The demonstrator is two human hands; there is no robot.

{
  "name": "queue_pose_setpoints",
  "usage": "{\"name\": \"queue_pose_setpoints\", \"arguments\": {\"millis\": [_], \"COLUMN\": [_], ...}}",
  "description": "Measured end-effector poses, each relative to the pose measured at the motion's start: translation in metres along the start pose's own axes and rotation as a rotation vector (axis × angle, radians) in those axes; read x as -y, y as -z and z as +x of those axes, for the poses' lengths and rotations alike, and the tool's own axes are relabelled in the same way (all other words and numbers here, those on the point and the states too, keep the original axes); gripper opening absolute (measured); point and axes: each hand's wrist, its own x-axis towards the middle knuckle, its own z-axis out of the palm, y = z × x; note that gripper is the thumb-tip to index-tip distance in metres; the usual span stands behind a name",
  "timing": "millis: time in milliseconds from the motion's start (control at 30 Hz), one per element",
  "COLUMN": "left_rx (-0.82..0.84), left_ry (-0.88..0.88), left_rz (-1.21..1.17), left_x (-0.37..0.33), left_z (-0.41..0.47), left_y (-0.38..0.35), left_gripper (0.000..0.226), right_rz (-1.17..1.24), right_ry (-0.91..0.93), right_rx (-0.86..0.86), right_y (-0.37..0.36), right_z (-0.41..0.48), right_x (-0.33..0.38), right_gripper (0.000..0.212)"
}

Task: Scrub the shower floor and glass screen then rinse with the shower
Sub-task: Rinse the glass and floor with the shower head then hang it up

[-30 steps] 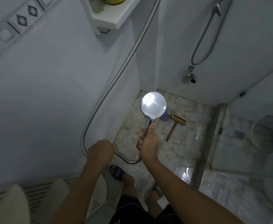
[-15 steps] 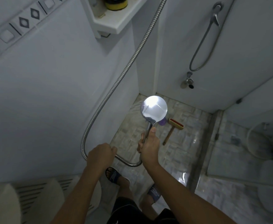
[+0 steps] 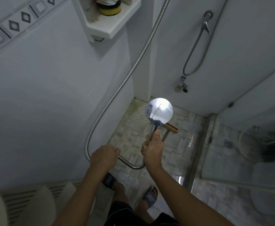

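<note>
A band of diamond-patterned tiles [image 3: 12,26] crosses the white wall at upper left, and a white slatted plastic piece [image 3: 27,201] fills the lower left corner. A white shelf [image 3: 117,25] juts from the wall near the top, carrying a yellow-and-black jar [image 3: 110,8]. A ribbed metal hose [image 3: 127,75] drops from the top edge beside the shelf, runs down along the wall and loops low. The left grip [image 3: 103,156] is closed around the hose at the bottom of that loop, fingers curled over it. Below it, two feet in dark sandals [image 3: 109,181] stand on the wet floor. The hose runs on to the right grip [image 3: 153,147], which is wrapped around the handle of the shower head [image 3: 159,111], thumb laid along the top. The round chrome head is held above the far part of the shower floor [image 3: 182,141], facing away towards the corner. Just beyond it, a wooden-handled brush [image 3: 171,128] with a red back lies on the stone-patterned tiles. A wall tap [image 3: 181,85] sits on the back wall with a second hose looping above it. To the right, the glass screen [image 3: 231,160] stands on a raised sill, with a pale bucket [image 3: 254,144] seen through it
</note>
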Motion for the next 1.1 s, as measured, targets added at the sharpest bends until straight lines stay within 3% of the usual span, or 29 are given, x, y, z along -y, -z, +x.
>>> {"name": "queue_pose_setpoints", "arguments": {"millis": [433, 567, 767, 933, 1100], "left_rx": [-0.067, -0.088, -0.097, -0.113, -0.123], "left_ry": [0.024, 0.035, 0.04, 0.035, 0.024], "left_rz": [-0.044, -0.071, -0.087, -0.113, -0.13], "left_x": [0.012, 0.014, 0.016, 0.012, 0.012], "left_z": [-0.001, -0.001, 0.0, 0.0, 0.004], "left_y": [0.013, 0.017, 0.02, 0.025, 0.026], "left_gripper": [0.053, 0.053, 0.053, 0.053, 0.054], "right_rz": [0.028, 0.014, 0.016, 0.049, 0.03], "right_ry": [0.007, 0.028, 0.053, 0.046, 0.077], "right_rx": [0.082, 0.086, 0.092, 0.05, 0.066], "right_y": [-0.021, -0.029, -0.04, -0.044, -0.053], "right_z": [0.001, 0.009, 0.022, 0.031, 0.038], "right_x": [0.012, 0.018, 0.025, 0.031, 0.038], "right_gripper": [0.064, 0.056, 0.069, 0.061, 0.071]}}
